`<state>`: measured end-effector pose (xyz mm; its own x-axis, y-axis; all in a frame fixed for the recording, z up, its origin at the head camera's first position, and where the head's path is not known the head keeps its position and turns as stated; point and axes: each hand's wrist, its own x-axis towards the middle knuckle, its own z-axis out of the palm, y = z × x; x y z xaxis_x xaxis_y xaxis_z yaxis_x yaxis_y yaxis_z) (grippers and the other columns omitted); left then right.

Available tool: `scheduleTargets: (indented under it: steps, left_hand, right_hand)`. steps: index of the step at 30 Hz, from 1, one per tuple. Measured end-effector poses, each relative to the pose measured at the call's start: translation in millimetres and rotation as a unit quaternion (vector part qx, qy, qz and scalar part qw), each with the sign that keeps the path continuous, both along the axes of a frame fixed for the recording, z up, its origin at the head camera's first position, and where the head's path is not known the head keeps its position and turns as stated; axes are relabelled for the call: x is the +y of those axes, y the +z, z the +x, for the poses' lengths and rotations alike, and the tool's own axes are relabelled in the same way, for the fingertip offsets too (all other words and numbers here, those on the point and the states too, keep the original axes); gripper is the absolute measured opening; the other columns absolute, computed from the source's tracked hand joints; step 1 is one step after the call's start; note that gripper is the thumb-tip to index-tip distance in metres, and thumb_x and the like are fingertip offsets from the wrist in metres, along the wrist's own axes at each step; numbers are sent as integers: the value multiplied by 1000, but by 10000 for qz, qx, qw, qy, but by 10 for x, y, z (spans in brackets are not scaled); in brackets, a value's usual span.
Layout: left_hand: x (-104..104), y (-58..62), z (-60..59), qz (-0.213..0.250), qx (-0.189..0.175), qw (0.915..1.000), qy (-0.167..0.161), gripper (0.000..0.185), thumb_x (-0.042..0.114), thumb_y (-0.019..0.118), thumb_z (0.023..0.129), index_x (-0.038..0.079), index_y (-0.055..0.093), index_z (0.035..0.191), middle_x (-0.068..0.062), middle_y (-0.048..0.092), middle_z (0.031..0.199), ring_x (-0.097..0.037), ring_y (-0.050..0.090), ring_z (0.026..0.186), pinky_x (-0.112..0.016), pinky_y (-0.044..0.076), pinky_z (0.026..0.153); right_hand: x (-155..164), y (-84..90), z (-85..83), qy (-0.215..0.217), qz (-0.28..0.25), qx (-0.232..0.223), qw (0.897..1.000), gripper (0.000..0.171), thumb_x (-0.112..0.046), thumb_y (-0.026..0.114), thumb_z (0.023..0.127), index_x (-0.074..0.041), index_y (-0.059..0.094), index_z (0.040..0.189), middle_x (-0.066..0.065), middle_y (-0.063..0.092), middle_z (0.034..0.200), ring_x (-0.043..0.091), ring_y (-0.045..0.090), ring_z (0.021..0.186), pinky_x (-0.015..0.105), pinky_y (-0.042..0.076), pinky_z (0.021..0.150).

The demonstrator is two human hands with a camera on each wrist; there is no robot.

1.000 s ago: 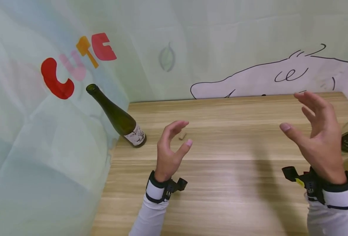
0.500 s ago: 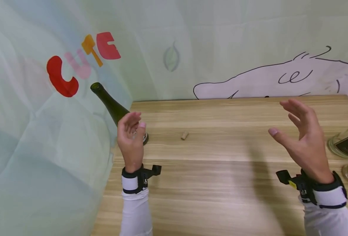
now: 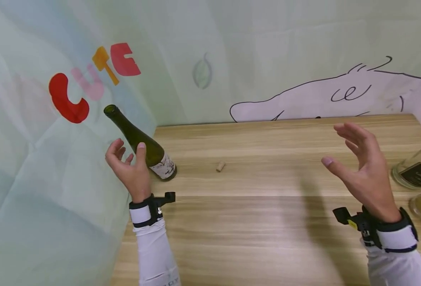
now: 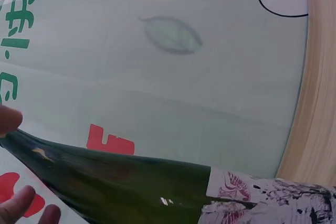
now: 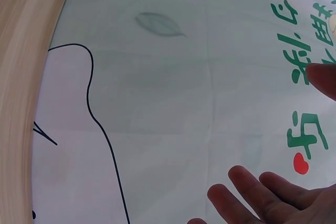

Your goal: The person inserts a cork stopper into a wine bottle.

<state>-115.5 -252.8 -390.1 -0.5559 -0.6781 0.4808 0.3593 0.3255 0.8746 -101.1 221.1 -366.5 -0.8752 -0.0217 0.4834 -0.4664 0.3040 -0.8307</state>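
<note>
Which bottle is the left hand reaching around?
The dark green bottle at the table's left edge, open-mouthed with a white label. The left hand cups it; the pale bottles stand at the far right.

Head view: from above, facing forward and down over the surface (image 3: 267,222). Left wrist view: very close beside the green bottle (image 4: 131,182), shared with head view (image 3: 142,145). Right wrist view: facing the printed curtain (image 5: 173,103)
</note>
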Motion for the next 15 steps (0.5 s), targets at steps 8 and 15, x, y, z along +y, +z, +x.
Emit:
scheduleTargets:
  steps: [8,15]
  left_hand:
    - [-110,-109,-246,106,-317,9986,-412,65,22,77,86,11,44,140,-5,51,136,-20,44,126,-39,34,104]
    - [-124,-239,-380,242,-959,9938,-507,75,23,78,87,13,36,148,-5,48,139,-20,45,123,-41,35,105]
  right_hand:
    - [46,11,14,-73,127,-74,9999,85,14,74,77,-10,40,151,13,48,144,22,42,135,34,24,116]
    - [88,-4,49,-212,228,-124,9994,84,12,76,77,-10,41,150,13,49,143,20,43,134,32,26,114]
